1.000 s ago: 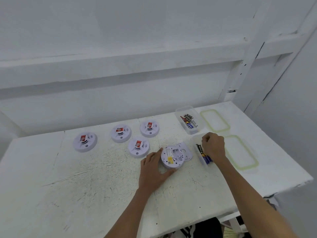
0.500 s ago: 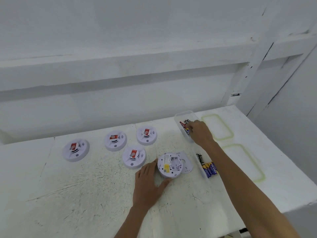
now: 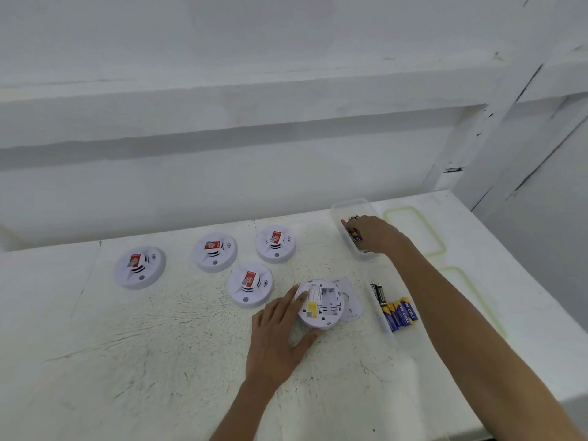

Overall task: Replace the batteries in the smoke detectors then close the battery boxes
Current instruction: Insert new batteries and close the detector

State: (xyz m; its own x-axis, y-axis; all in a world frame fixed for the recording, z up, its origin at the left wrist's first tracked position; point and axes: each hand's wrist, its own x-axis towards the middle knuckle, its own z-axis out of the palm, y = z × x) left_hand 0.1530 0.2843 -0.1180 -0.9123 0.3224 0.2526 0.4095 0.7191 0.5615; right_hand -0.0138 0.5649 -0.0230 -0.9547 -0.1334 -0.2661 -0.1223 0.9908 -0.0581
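Now, your left hand (image 3: 280,340): lies flat and wide on the white speckled table (image 3: 152,351), fingers straight, with forefinger and thumb against the rim of the upturned detector.
Upturned white round smoke detector (image 3: 322,305): near centre of the table, back side up, battery bay uncovered, with a yellow label beside the bay.
Loose white battery cover (image 3: 352,302): flat on the table, touching the right side of that detector.
Your right hand (image 3: 374,233): reaches into the far clear plastic box (image 3: 338,207), fingertips among the mixed batteries (image 3: 353,233); you cannot tell whether it pinches one.
Near clear plastic box (image 3: 379,313): right of the cover, holding blue-and-yellow batteries (image 3: 400,313) laid side by side.
Four face-up white smoke detectors with red stickers: far left (image 3: 140,267), middle (image 3: 215,251), far (image 3: 275,243) and nearest (image 3: 249,284), all left of the upturned one.
Two green-rimmed clear lids: one (image 3: 413,232) right of the far box, one (image 3: 472,300) nearer, partly under your right forearm.
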